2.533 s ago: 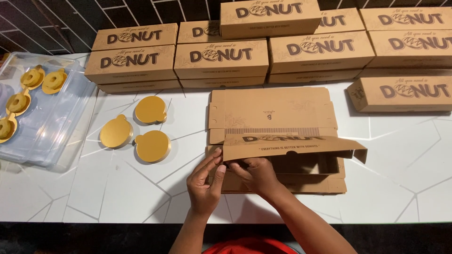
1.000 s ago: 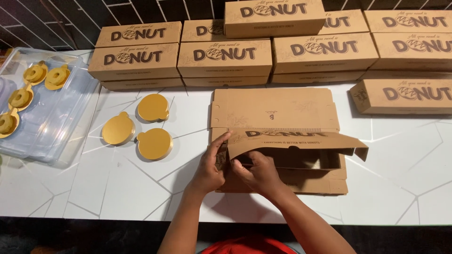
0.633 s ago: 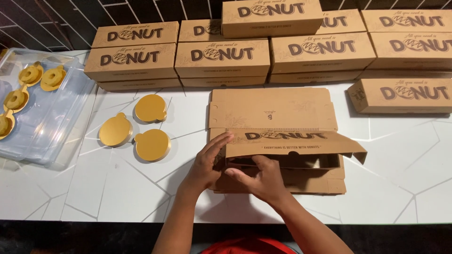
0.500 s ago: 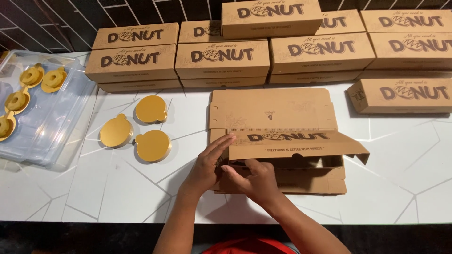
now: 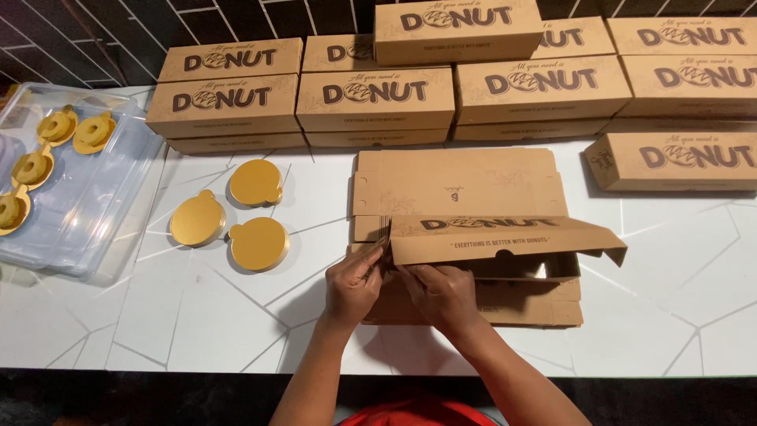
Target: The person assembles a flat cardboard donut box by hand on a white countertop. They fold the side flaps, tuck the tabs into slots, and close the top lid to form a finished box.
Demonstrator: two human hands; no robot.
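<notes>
- An unfolded brown cardboard box lies near the front edge of the white bench, its lid panel flat toward the back and its front wall half raised.
- The left hand is at the box's left end, fingers curled and pinching the raised corner flap.
- The right hand lies just beside it, fingers bent and pressing on the fold below the front wall; thumb and fingers grip the cardboard edge.
- The 2 hands are nearly touching each other, both on the box's left front corner.
- 3 round gold cake boards lie flat on the bench left of the box, close together, well apart from the hands.
- A clear plastic tray sits at the far left, holding 4 visible yellow ring-shaped pastries on gold boards along its left side.
- Assembled brown boxes are stacked in rows along the back of the bench, against the dark tiled wall.
- 1 more closed box sits alone to the right, behind the open one.
</notes>
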